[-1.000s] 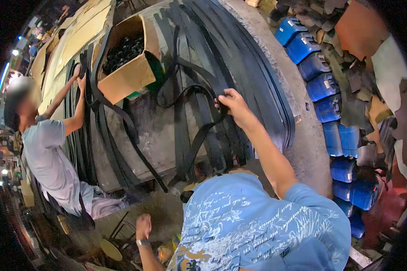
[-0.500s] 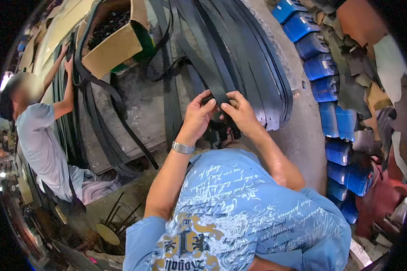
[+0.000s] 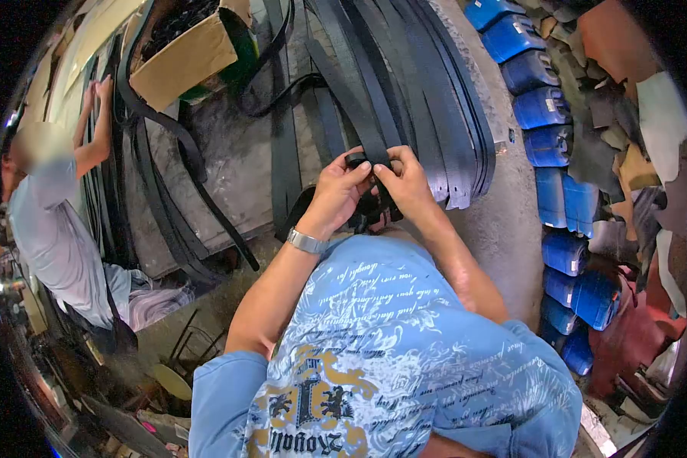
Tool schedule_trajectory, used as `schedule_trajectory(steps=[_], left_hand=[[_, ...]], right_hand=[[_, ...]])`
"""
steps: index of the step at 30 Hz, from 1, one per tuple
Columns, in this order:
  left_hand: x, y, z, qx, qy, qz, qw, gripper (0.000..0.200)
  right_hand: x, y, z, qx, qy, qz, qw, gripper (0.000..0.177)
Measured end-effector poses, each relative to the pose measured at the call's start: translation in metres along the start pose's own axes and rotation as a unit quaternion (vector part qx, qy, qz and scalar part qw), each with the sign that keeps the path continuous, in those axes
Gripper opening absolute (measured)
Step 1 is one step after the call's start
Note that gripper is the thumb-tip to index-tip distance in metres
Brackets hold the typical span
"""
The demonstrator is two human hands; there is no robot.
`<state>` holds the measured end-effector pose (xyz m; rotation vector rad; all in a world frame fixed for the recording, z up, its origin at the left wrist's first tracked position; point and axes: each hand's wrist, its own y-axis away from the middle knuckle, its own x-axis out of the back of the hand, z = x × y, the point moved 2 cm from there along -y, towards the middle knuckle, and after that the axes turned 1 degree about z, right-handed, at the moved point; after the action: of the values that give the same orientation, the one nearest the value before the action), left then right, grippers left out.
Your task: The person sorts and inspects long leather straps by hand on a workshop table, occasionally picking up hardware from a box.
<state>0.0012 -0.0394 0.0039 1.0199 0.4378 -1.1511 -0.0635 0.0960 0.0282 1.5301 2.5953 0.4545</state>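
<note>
Both hands meet at the near edge of the work table, in front of my blue shirt. My left hand, with a metal watch on its wrist, pinches a black strap and a small dark curled piece at the strap's end. Close against it, my right hand grips the same strap between thumb and fingers. The strap runs away from me over other long dark straps laid side by side. What lies under my fingers is partly hidden.
A cardboard box of dark pieces stands on the table. At the left, a person handles hanging straps. Blue containers line the floor at the right, beside leather scraps.
My hands stay on the strap; a dark curled piece now shows by the left fingers. The co-worker's hands have come lower and closer together. The view has shifted slightly.
</note>
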Motion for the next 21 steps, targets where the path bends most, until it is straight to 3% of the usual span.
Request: schedule_trajectory(steps=[11, 21], left_hand=[[-0.004, 0.002, 0.002, -0.018, 0.100, -0.010, 0.995, 0.047], [-0.001, 0.003, 0.002, -0.020, 0.104, -0.032, 0.994, 0.048]], right_hand=[[-0.005, -0.004, -0.002, 0.036, 0.050, 0.006, 0.998, 0.033], [-0.008, -0.001, -0.011, 0.018, 0.049, -0.008, 0.999, 0.027]])
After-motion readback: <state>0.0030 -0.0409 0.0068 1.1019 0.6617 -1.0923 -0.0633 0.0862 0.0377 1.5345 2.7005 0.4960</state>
